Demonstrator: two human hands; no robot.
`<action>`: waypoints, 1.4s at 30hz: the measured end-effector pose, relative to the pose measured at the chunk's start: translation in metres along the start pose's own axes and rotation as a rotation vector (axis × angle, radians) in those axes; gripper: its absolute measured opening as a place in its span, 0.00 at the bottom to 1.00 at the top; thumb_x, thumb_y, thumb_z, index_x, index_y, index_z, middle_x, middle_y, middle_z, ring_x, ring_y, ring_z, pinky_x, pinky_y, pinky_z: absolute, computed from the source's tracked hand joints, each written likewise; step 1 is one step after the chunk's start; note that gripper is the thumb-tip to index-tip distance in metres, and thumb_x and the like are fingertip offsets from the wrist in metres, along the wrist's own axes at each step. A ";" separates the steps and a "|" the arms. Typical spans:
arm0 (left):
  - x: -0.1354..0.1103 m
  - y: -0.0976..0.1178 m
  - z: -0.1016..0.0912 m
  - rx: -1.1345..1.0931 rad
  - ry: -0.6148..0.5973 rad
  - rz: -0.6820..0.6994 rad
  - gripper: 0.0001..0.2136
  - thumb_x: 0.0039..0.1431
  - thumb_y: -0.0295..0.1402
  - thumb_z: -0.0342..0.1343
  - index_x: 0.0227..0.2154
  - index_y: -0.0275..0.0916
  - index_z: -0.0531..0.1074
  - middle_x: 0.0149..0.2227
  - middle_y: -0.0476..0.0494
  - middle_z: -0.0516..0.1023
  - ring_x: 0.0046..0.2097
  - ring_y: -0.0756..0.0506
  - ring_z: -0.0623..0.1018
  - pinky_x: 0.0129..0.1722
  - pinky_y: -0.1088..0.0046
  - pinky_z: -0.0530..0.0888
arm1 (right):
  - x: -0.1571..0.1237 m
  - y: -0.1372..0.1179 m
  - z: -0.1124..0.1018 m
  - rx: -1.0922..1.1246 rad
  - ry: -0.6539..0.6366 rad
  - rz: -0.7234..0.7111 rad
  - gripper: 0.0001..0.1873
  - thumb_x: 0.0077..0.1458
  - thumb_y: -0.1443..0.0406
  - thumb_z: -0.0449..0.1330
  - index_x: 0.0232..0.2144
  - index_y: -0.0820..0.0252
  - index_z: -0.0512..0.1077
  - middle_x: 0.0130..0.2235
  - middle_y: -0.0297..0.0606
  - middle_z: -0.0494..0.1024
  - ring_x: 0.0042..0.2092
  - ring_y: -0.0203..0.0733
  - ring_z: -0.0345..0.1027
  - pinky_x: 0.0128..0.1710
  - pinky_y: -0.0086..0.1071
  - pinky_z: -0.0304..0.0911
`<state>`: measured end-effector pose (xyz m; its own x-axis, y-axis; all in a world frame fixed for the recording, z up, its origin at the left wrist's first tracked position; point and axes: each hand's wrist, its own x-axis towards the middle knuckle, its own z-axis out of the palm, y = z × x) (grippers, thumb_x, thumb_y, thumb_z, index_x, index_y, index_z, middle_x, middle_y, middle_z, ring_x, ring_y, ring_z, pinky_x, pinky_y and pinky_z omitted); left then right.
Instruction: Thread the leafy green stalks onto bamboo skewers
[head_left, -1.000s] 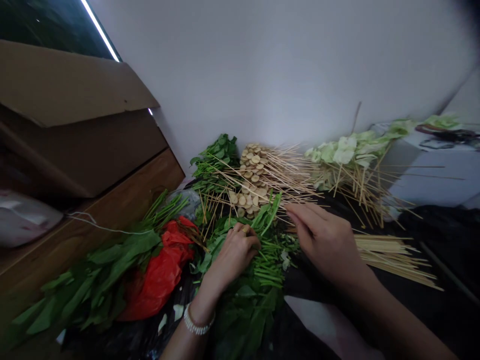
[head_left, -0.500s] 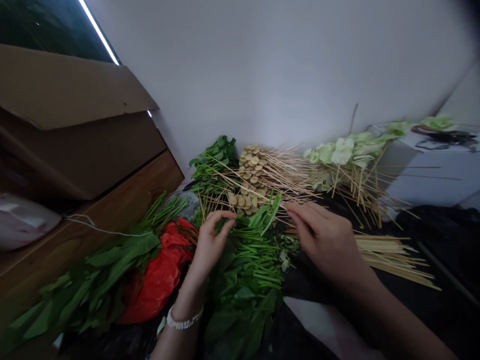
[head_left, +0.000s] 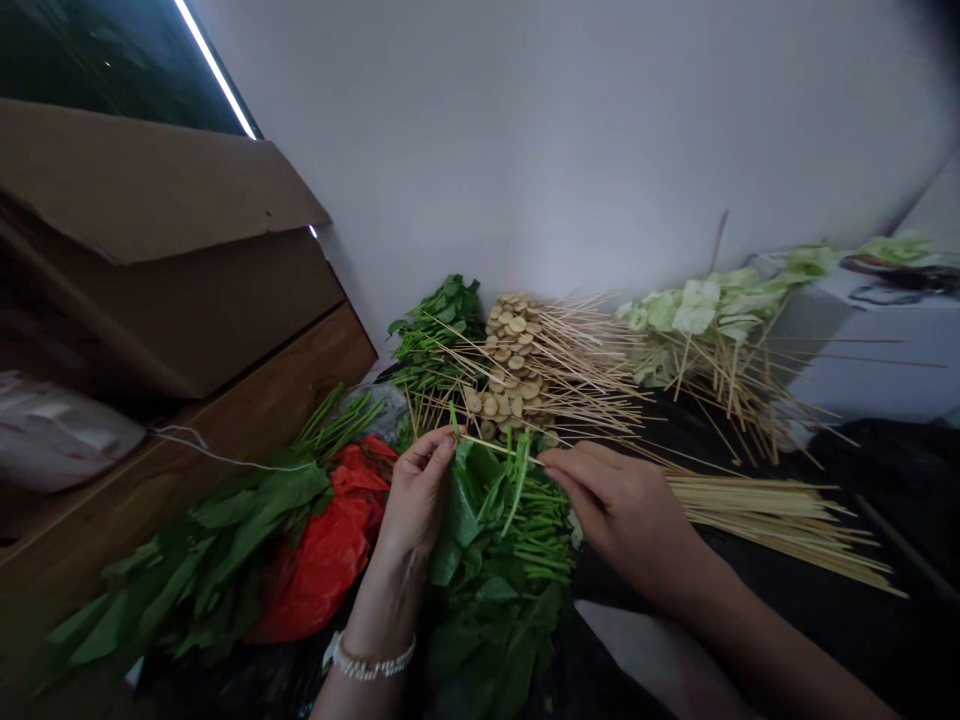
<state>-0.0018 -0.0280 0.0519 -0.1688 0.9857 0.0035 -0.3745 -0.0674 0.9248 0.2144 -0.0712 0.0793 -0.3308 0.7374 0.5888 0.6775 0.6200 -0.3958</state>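
My right hand (head_left: 611, 500) pinches a thin wooden skewer (head_left: 495, 446) that runs leftward toward my other hand. Leafy greens (head_left: 517, 470) hang on or against the skewer between the hands. My left hand (head_left: 424, 490), with a beaded bracelet on its wrist, is closed on a green stem (head_left: 454, 418) near the skewer's left end. The fingertips partly hide how stem and skewer meet. Under both hands lies a pile of leafy greens (head_left: 487, 610) with its cut stems to the right.
Skewered round slices (head_left: 517, 345), skewered greens (head_left: 442, 320) and skewered cabbage leaves (head_left: 697, 305) lie along the wall. Bare skewers (head_left: 780, 520) rest at right. More greens (head_left: 217, 540), a red plastic bag (head_left: 322, 560) and a cardboard box (head_left: 172, 300) are at left.
My hands have come closer together. My right hand has moved left and slightly down with the skewer, and my left hand now pinches a stem at the skewer's left end.
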 end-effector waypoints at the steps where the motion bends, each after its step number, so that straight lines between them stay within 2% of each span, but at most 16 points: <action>1: -0.001 0.001 0.000 0.010 -0.004 -0.001 0.17 0.38 0.40 0.73 0.32 0.38 0.81 0.30 0.48 0.81 0.29 0.52 0.76 0.33 0.79 0.72 | 0.000 0.000 0.001 -0.006 -0.009 0.002 0.16 0.66 0.67 0.49 0.41 0.59 0.78 0.33 0.40 0.79 0.33 0.38 0.72 0.34 0.29 0.65; 9: -0.005 0.004 -0.001 0.042 0.006 0.017 0.16 0.37 0.40 0.74 0.30 0.38 0.81 0.29 0.47 0.82 0.29 0.52 0.76 0.32 0.78 0.73 | -0.001 0.001 0.006 -0.067 -0.031 -0.002 0.16 0.66 0.67 0.49 0.40 0.58 0.78 0.30 0.38 0.77 0.32 0.37 0.70 0.32 0.28 0.62; 19: -0.005 0.003 -0.002 0.046 0.014 -0.022 0.15 0.37 0.39 0.74 0.30 0.39 0.82 0.29 0.48 0.82 0.27 0.53 0.76 0.30 0.80 0.72 | -0.001 -0.001 0.008 -0.077 -0.049 0.007 0.16 0.65 0.69 0.48 0.39 0.59 0.77 0.31 0.38 0.77 0.32 0.38 0.69 0.32 0.28 0.61; 25: -0.003 0.001 -0.006 0.147 0.013 0.057 0.13 0.39 0.38 0.73 0.29 0.40 0.82 0.30 0.48 0.83 0.30 0.51 0.77 0.34 0.77 0.73 | -0.003 -0.002 0.008 -0.103 -0.073 0.037 0.16 0.64 0.70 0.49 0.39 0.58 0.77 0.31 0.38 0.77 0.32 0.38 0.69 0.31 0.28 0.60; 29: -0.002 0.001 -0.008 0.167 0.005 0.062 0.13 0.39 0.38 0.74 0.29 0.39 0.82 0.29 0.48 0.83 0.29 0.51 0.77 0.32 0.78 0.72 | -0.004 -0.003 0.010 -0.098 -0.084 0.057 0.16 0.63 0.70 0.48 0.39 0.58 0.77 0.30 0.38 0.76 0.32 0.38 0.70 0.31 0.28 0.60; 32: -0.002 0.002 -0.006 0.102 0.004 0.034 0.15 0.35 0.37 0.75 0.28 0.39 0.82 0.28 0.49 0.82 0.28 0.53 0.76 0.31 0.80 0.71 | -0.004 -0.003 0.011 -0.069 -0.094 0.064 0.17 0.63 0.70 0.48 0.40 0.57 0.77 0.30 0.38 0.76 0.32 0.38 0.70 0.31 0.28 0.60; 36: -0.002 0.005 -0.003 -0.021 -0.032 -0.067 0.17 0.29 0.37 0.77 0.25 0.39 0.81 0.21 0.53 0.78 0.24 0.55 0.73 0.27 0.82 0.69 | -0.003 -0.004 0.009 -0.043 -0.108 0.059 0.16 0.64 0.69 0.49 0.39 0.57 0.77 0.30 0.37 0.76 0.32 0.38 0.69 0.31 0.28 0.60; 39: -0.003 0.006 -0.004 -0.039 -0.052 -0.134 0.17 0.26 0.36 0.77 0.22 0.37 0.80 0.20 0.53 0.77 0.23 0.56 0.72 0.26 0.83 0.69 | -0.004 -0.004 0.010 -0.042 -0.113 0.058 0.15 0.63 0.70 0.49 0.36 0.57 0.76 0.30 0.38 0.76 0.32 0.38 0.69 0.32 0.28 0.60; 42: -0.004 0.005 -0.006 -0.003 -0.062 -0.136 0.17 0.27 0.37 0.77 0.22 0.37 0.80 0.21 0.53 0.77 0.23 0.55 0.72 0.27 0.83 0.69 | -0.005 -0.005 0.013 -0.037 -0.115 0.055 0.15 0.63 0.70 0.49 0.33 0.58 0.75 0.30 0.38 0.76 0.32 0.38 0.70 0.32 0.28 0.60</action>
<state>-0.0081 -0.0327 0.0541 -0.0592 0.9934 -0.0983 -0.3929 0.0673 0.9171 0.2040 -0.0747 0.0695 -0.3638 0.7975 0.4813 0.7201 0.5685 -0.3978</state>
